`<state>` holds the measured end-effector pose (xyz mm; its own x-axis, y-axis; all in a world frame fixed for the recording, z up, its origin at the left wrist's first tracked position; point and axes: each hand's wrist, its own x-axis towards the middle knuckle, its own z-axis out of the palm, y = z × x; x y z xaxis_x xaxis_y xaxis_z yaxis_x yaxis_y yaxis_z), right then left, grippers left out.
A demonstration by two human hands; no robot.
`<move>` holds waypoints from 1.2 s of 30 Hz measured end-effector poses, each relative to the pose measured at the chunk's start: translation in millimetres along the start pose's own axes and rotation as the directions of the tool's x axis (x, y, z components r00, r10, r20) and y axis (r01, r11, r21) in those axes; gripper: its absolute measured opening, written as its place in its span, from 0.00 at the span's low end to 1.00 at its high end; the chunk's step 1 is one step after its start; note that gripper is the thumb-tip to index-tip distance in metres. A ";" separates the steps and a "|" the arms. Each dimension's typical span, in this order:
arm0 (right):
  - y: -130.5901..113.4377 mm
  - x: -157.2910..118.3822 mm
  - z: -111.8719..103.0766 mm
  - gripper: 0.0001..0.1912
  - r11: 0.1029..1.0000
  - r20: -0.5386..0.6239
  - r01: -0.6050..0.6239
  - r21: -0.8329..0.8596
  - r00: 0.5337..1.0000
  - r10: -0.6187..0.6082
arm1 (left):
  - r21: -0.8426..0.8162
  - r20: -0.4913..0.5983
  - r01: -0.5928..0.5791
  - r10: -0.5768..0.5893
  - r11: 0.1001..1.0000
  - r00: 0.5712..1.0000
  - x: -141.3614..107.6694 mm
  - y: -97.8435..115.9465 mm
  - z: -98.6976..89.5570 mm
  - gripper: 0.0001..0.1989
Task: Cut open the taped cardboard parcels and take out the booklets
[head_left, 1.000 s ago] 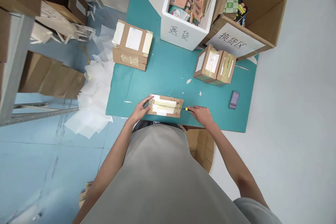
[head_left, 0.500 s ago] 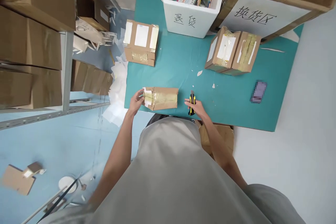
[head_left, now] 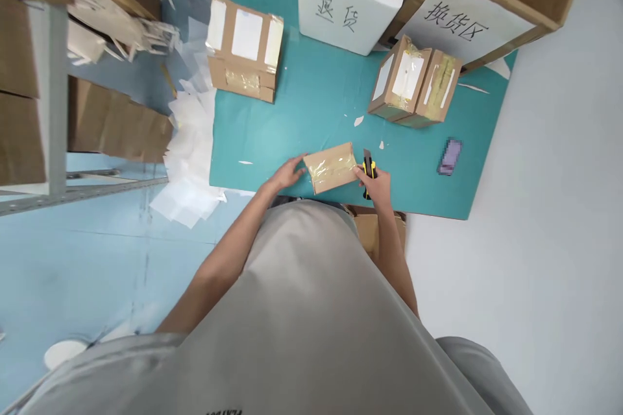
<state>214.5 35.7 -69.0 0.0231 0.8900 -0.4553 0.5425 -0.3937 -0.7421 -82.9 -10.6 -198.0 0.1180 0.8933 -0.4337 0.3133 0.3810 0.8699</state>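
Observation:
A small cardboard box (head_left: 331,168) with shiny clear tape across its face lies at a slant near the table's front edge. At its left end is my left hand (head_left: 288,174), fingers stretched and apart, the tips against the box's corner. My right hand (head_left: 378,187) grips a black and yellow utility knife (head_left: 370,170), its blade end pointing away from me. The thumb and finger of that hand also touch the box's right end.
The green table (head_left: 311,110) bears a taped carton (head_left: 246,45), two boxes side by side (head_left: 418,84), a blurred phone-like object (head_left: 450,157), a white bin (head_left: 345,16) of books and a large labelled carton (head_left: 467,19). Shelving (head_left: 53,97) stands left, near white paper sheets (head_left: 187,155).
The box has been turned to a slant, and a different taped face shows. My right hand, still with the utility knife, has come against its right end. The view has shifted.

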 end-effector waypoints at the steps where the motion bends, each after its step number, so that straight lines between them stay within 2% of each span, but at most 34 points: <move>1: -0.7 -0.3 -3.7 0.30 0.999 -0.012 0.015 -0.049 1.000 -0.015 | 0.008 -0.002 -0.032 0.032 0.999 0.999 -0.8 7.7 -1.7 0.34; 4: -6.3 -6.6 -5.4 0.30 0.962 -0.041 0.020 -0.271 0.999 -0.033 | -0.057 0.009 -0.118 0.118 0.991 0.993 -10.2 33.8 -16.9 0.33; 7: -18.1 -23.3 0.4 0.32 0.868 -0.090 0.037 -0.495 0.992 -0.093 | -0.153 0.049 -0.171 0.180 0.973 0.982 -21.6 60.7 -32.7 0.31; 9: -28.4 -39.8 5.9 0.33 0.809 -0.106 0.048 -0.586 0.985 -0.136 | -0.171 0.044 -0.182 0.192 0.968 0.980 -25.2 74.1 -37.3 0.26; 11: -39.5 -59.0 13.6 0.34 0.755 -0.076 0.053 -0.653 0.988 -0.135 | -0.182 0.023 -0.194 0.201 0.964 0.979 -24.9 80.7 -37.6 0.23; 15: -60.2 -96.3 40.1 0.32 0.615 0.146 0.176 -0.768 0.984 -0.099 | -0.206 0.009 -0.226 0.233 0.952 0.973 -17.8 75.9 -35.8 0.23; 17: -68.1 -109.4 57.1 0.31 0.542 0.212 0.220 -0.811 0.974 -0.078 | -0.203 0.010 -0.236 0.243 0.950 0.970 -13.7 70.6 -36.0 0.22; 21: -78.5 -121.7 83.9 0.31 0.428 0.176 0.158 -0.890 0.984 0.003 | -0.169 -0.016 -0.248 0.249 0.954 0.968 -8.6 68.4 -36.2 0.20; 27: -92.2 -127.7 96.2 0.31 0.304 0.141 0.108 -0.947 0.986 0.087 | -0.063 -0.031 -0.277 0.275 0.959 0.961 -9.4 81.0 -36.3 0.14; 36: -107.7 -130.7 106.6 0.31 0.283 0.082 0.058 -0.957 0.994 0.074 | -0.081 -0.047 -0.319 0.317 0.944 0.947 -12.1 72.3 -22.8 0.14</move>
<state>63.5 -62.8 17.9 -0.0057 0.8365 -0.5479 0.9589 0.1601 0.2344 -83.1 11.6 -124.6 0.1665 0.9781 -0.1245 0.1813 0.0937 0.9789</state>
